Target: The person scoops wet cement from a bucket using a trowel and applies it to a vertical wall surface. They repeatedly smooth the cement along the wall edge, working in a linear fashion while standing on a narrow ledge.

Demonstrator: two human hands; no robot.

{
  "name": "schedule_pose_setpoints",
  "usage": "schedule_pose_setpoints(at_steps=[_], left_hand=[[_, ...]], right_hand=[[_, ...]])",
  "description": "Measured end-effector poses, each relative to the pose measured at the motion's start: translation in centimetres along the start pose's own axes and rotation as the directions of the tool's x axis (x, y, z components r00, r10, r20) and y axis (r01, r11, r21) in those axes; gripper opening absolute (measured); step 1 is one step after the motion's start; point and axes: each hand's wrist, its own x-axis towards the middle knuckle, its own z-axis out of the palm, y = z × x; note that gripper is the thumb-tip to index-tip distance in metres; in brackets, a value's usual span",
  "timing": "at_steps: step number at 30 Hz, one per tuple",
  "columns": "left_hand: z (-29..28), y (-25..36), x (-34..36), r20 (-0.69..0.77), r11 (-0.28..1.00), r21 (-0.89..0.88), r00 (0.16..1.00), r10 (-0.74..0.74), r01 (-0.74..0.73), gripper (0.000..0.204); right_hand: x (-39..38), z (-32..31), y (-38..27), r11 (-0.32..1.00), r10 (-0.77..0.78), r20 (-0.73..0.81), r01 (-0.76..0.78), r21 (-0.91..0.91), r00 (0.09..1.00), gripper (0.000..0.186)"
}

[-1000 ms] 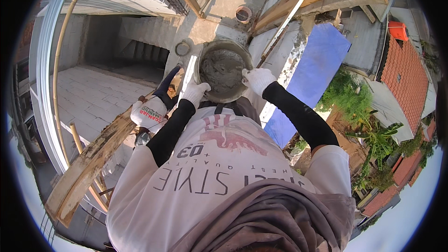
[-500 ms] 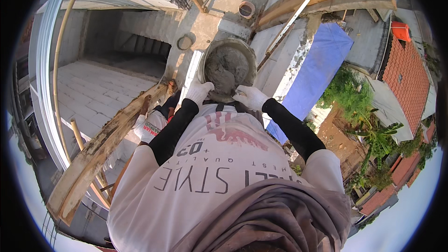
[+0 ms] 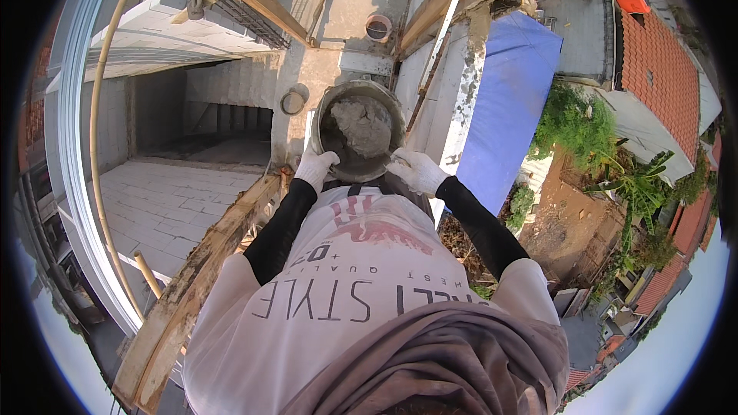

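Left hand (image 3: pixel 314 168) and right hand (image 3: pixel 417 170) grip the bucket (image 3: pixel 399 117) by its near rim. Wet cement (image 3: pixel 361 127) inside looks soft and heavy; rim seems best to hold.

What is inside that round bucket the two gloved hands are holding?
A grey, cement-like mix, with a rough, paler lump, shows inside the bucket. Whatever lies beneath or within that lump is covered and cannot be seen.

Building site: mortar (image 3: pixel 360 127), blockwork (image 3: pixel 163 206)
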Motion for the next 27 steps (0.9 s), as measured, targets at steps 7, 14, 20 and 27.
schedule_pose_setpoints(at_steps=[7,14,20,27], left_hand=[[2.9,3.9,-3.1,0.063,0.985,-0.17,0.998,-0.032,0.042,0.068],[-0.5,2.2,-3.5,0.079,0.984,-0.167,0.996,-0.052,0.065,0.068],[-2.4,2.5,-4.2,0.018,0.986,-0.121,0.993,-0.115,0.117,0.071],[-1.4,3.8,-5.8,0.004,0.99,-0.086,0.994,-0.11,0.11,0.064]], right_hand=[[-5.8,-3.6,2.0,0.968,0.077,-0.127,-0.043,0.248,0.989,0.041],[-3.4,-14.7,5.1,0.958,0.056,-0.404,0.064,0.278,0.913,0.048],[14.2,-32.0,1.4,0.954,-0.012,-0.821,-0.239,-0.181,0.571,0.047],[20.0,-27.2,0.6,0.974,-0.089,-0.956,-0.178,-0.143,0.281,0.051]])
